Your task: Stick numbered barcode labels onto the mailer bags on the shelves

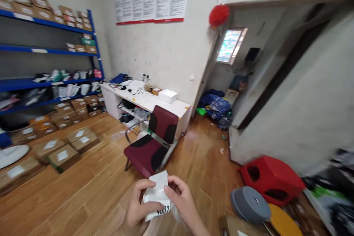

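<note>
A small white box with dark printed digits on its near side is held up in front of me, above the floor. My left hand grips it from the left, thumb across the printed side and fingers bent over the top. From the right, my right hand closes on the box, its thumb pressed on the upper corner. The fingers cover part of the printing. Just beyond the hands stands a maroon and black chair with a dark armrest.
Cardboard parcels lie on the wooden floor at left, before a blue shelf rack. A white desk carries cables and a white tray. At right are a red plastic stool, a grey round stool and a doorway.
</note>
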The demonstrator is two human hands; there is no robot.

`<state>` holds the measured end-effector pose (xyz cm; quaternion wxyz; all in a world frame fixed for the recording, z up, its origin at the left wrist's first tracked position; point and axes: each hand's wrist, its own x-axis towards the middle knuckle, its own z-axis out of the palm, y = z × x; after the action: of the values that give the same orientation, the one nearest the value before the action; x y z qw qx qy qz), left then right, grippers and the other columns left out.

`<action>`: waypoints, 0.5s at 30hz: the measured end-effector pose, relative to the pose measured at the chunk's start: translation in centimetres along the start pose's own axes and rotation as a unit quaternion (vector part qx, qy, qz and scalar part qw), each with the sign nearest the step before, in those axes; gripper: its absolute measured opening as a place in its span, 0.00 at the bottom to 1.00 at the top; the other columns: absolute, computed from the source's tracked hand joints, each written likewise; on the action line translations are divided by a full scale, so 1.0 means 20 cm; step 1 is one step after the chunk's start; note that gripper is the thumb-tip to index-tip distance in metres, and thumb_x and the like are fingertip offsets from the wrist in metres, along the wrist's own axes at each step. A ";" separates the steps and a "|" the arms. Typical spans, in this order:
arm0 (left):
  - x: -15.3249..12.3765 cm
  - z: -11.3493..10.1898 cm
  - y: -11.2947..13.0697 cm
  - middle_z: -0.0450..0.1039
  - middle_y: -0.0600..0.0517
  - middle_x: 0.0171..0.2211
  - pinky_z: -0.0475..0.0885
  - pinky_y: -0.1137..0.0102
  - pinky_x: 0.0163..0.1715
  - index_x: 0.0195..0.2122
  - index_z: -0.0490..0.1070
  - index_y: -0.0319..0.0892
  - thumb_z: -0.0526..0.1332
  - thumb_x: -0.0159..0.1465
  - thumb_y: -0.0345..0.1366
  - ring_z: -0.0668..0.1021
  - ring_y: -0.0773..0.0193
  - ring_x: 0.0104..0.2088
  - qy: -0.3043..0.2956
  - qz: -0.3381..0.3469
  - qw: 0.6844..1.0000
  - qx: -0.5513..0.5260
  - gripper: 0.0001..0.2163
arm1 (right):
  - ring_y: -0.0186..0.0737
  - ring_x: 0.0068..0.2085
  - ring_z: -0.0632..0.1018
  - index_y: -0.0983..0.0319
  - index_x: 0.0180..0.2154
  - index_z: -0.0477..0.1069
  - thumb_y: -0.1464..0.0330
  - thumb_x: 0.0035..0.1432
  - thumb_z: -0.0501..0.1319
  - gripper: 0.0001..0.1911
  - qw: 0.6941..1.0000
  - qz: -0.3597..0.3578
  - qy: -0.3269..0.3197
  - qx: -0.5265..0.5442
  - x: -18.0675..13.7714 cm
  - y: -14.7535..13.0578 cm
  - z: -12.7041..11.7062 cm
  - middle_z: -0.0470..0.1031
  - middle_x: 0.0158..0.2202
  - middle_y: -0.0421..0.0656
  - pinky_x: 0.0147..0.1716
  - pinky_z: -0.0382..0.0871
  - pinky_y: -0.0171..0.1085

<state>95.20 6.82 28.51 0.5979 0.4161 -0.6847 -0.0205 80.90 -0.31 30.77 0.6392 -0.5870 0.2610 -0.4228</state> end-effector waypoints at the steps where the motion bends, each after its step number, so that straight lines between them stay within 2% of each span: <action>1: 0.02 -0.11 -0.03 0.59 0.50 0.45 0.72 0.73 0.38 0.36 0.74 0.53 0.60 0.58 0.29 0.71 0.63 0.43 0.007 0.033 0.999 0.037 0.10 | 0.38 0.31 0.73 0.62 0.30 0.72 0.57 0.47 0.65 0.14 0.999 0.009 -0.026 0.018 0.07 0.02 0.11 0.74 0.28 0.41 0.35 0.66 0.36; 2: 0.04 -0.20 -0.05 0.59 0.49 0.45 0.72 0.74 0.39 0.39 0.73 0.52 0.58 0.59 0.27 0.71 0.64 0.43 0.021 0.042 0.997 0.063 0.11 | 0.37 0.30 0.72 0.62 0.29 0.72 0.58 0.47 0.66 0.14 0.998 0.014 -0.046 0.031 0.14 0.04 0.22 0.73 0.27 0.40 0.34 0.65 0.35; 5: 0.06 -0.43 -0.13 0.62 0.49 0.42 0.73 0.71 0.40 0.43 0.68 0.49 0.55 0.61 0.27 0.72 0.65 0.42 0.095 0.006 0.989 0.116 0.11 | 0.33 0.28 0.69 0.63 0.26 0.71 0.59 0.48 0.65 0.13 0.995 0.021 -0.086 0.052 0.30 0.07 0.49 0.70 0.25 0.38 0.30 0.63 0.32; 8: 0.04 -0.55 -0.24 0.65 0.49 0.41 0.74 0.70 0.38 0.43 0.66 0.47 0.58 0.60 0.30 0.74 0.63 0.41 0.143 -0.025 0.978 0.147 0.10 | 0.33 0.27 0.69 0.63 0.26 0.71 0.58 0.48 0.65 0.14 0.992 0.036 -0.108 0.047 0.41 0.11 0.66 0.70 0.24 0.38 0.28 0.63 0.31; 10: 0.00 -0.58 -0.33 0.67 0.48 0.41 0.74 0.67 0.39 0.41 0.64 0.47 0.59 0.59 0.32 0.74 0.61 0.42 0.184 -0.060 0.974 0.119 0.09 | 0.35 0.28 0.71 0.63 0.27 0.72 0.57 0.46 0.66 0.15 0.994 0.047 -0.089 0.047 0.49 0.17 0.72 0.73 0.25 0.40 0.29 0.65 0.32; 13: -0.06 -0.60 -0.51 0.68 0.47 0.43 0.72 0.61 0.43 0.33 0.63 0.46 0.62 0.57 0.40 0.74 0.57 0.44 0.239 -0.182 0.953 0.031 0.09 | 0.37 0.25 0.72 0.63 0.26 0.73 0.52 0.41 0.67 0.20 0.995 0.072 -0.010 0.061 0.63 0.29 0.76 0.74 0.21 0.41 0.27 0.66 0.33; 15: -0.09 -0.62 -0.64 0.69 0.47 0.43 0.71 0.59 0.45 0.31 0.67 0.44 0.62 0.56 0.44 0.74 0.57 0.43 0.196 -0.321 0.927 -0.012 0.10 | 0.38 0.22 0.73 0.62 0.25 0.71 0.51 0.37 0.68 0.21 0.992 0.097 0.030 0.069 0.74 0.40 0.76 0.73 0.19 0.40 0.22 0.66 0.33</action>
<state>112.34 5.34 23.96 0.6869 0.6017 -0.3837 -0.1375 102.92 -5.22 28.16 0.7084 -0.5003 0.3053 -0.3933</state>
